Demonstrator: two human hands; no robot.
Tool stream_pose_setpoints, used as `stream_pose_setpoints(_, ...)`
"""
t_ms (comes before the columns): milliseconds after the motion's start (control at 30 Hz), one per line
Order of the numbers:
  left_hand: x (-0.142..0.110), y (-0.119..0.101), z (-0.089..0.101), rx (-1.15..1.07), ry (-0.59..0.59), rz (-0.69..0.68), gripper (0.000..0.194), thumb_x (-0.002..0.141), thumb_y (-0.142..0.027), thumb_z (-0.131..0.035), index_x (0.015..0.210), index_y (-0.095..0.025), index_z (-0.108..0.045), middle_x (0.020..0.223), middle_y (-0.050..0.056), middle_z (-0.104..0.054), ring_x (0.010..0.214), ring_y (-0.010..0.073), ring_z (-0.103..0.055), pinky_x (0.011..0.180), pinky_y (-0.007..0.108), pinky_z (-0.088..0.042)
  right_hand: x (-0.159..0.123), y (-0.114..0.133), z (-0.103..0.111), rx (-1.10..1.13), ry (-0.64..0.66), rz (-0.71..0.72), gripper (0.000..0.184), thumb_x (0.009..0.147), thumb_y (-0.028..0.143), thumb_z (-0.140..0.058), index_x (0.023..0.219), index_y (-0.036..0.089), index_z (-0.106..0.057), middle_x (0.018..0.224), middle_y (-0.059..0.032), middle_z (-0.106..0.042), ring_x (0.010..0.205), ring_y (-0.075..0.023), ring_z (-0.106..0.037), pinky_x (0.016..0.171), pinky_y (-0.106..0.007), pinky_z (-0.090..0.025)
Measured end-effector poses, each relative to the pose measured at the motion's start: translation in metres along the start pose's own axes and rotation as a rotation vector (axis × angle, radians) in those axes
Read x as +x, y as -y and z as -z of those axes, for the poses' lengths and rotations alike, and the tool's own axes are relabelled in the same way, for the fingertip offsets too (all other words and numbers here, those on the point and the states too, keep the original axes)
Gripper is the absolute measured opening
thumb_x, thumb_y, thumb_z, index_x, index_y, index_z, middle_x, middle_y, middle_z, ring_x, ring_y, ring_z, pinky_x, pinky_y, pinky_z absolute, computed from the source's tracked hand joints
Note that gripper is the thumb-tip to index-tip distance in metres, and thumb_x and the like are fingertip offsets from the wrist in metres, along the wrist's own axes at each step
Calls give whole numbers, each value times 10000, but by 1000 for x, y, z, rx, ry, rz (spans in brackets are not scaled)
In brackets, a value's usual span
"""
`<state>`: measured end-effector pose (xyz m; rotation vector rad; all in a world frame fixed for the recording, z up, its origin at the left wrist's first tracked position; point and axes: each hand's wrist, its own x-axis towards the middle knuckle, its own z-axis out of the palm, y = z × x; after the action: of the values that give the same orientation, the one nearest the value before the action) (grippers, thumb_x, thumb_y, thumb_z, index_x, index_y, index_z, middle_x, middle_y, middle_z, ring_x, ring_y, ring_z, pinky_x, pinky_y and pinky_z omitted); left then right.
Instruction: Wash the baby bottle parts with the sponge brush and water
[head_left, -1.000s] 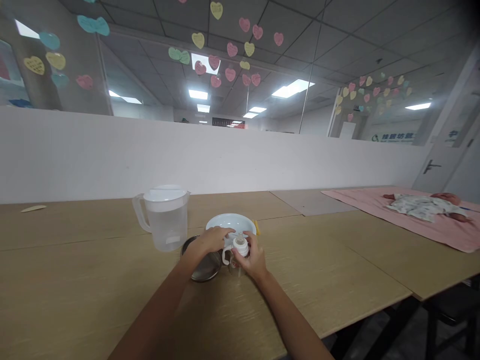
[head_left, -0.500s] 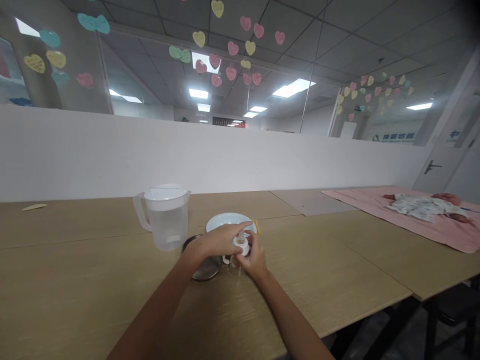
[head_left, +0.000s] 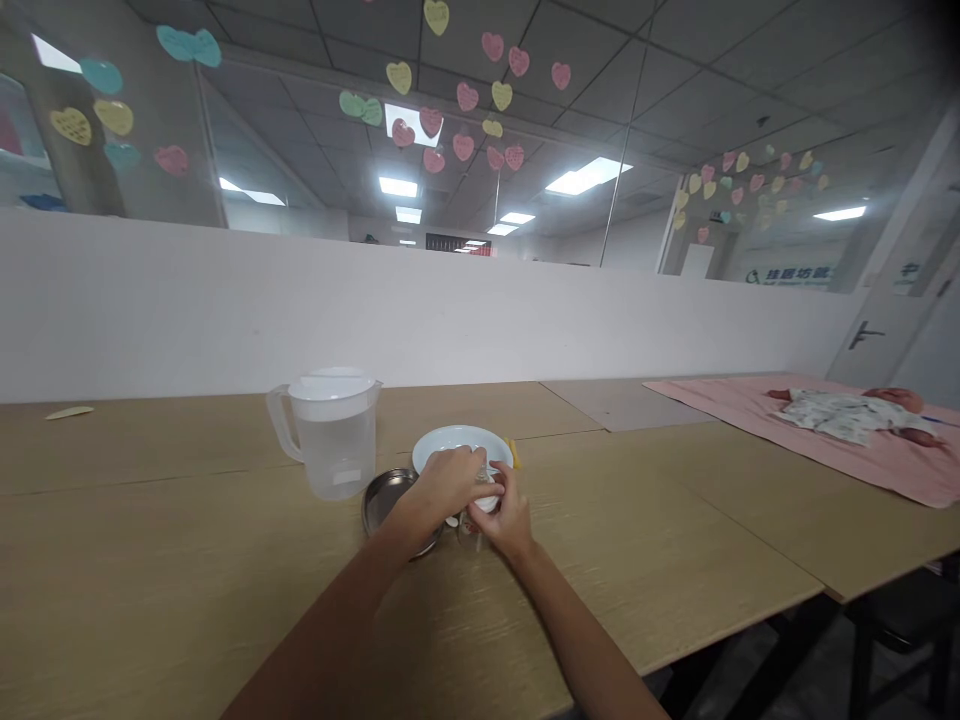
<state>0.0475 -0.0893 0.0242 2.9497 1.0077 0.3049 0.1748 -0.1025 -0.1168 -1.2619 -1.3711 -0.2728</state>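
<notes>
Since the grip is all near its top, the bottle [head_left: 471, 532] could tip if either side pushes unevenly, knocking the metal dish [head_left: 384, 496] just left or the white bowl [head_left: 448, 437] behind. It appears to stand upright on the surface [head_left: 615, 560]. Of the hands, the right hand [head_left: 513, 518] curls around the collar [head_left: 487, 504]; the left hand [head_left: 448, 485] bends nearly closed over the top, thumb across the collar.

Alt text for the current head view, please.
Right hand grips a clear bottle by its white collar at a wooden table, left hand over it. Around them are a metal dish, a white bowl and a lidded pitcher; at far right a baby-like figure lies on a pink cloth.
</notes>
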Motion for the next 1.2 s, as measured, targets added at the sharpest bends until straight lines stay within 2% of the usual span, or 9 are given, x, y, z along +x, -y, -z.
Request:
stream_pose_setpoints(167, -5, 10, 12, -171, -77, -101, 380, 808, -331, -489, 1172, -226, -524, 1059, 49, -643, 876, 196, -613, 713, 262, -451, 1, 1, -1, 56, 37, -43, 570, 735, 464, -602, 1176, 152, -421, 875, -83, -669, 740, -207, -658, 631, -300, -520)
stream_pose_setpoints(267, -5, 14, 14, -233, -84, -157, 409, 839, -261, -427, 1245, -258, -482, 1041, 26, -646, 844, 170, -613, 698, 248, -449, 1, 1, -1, 53, 47, -62, 600, 732, 505, -605, 1177, 149, -419, 885, -92, -669, 749, -214, -660, 628, -303, -520)
stream_pose_setpoints(367, -4, 13, 13, -173, -122, -130, 392, 860, -259, -410, 1244, -246, -485, 982, 34, -659, 826, 178, -613, 674, 251, -439, 1, 1, -1, 41, 45, -57, 611, 729, 520, -610, 1177, 149, -422, 865, -85, -669, 751, -217, -660, 634, -306, -519)
stream_pose_setpoints(633, -4, 10, 21, -62, -204, 8, 362, 932, -302, -341, 1240, -190, -493, 1091, 84, -660, 909, 224, -631, 756, 299, -452, 1, 0, 0, 18, 56, -19, 574, 753, 523, -592, 1165, 156, -433, 839, -66, -665, 714, -196, -650, 624, -297, -512)
stream_pose_setpoints(767, -4, 14, 21, -73, -345, 9, 350, 939, -286, -344, 1243, -192, -487, 1144, 81, -636, 969, 223, -616, 792, 312, -463, 2, -1, 1, -22, 79, 5, 550, 770, 533, -565, 1147, 146, -459, 852, -74, -666, 727, -197, -649, 636, -298, -506)
stream_pose_setpoints(967, -2, 22, 26, -234, -603, -121, 329, 925, -176, -322, 1193, -195, -512, 1128, 62, -622, 1000, 174, -591, 840, 291, -467, 4, 0, 4, -78, 102, 114, 384, 822, 495, -505, 1026, 171, -536, 883, -77, -675, 795, -200, -649, 681, -290, -496)
stream_pose_setpoints(1200, -6, 25, 35, -379, -721, -151, 310, 925, -197, -337, 1173, -214, -524, 1107, 52, -629, 1008, 168, -591, 845, 297, -465, 5, 2, 5, -133, 89, 128, 376, 834, 492, -480, 1016, 173, -559, 866, -76, -681, 776, -193, -652, 657, -271, -487)
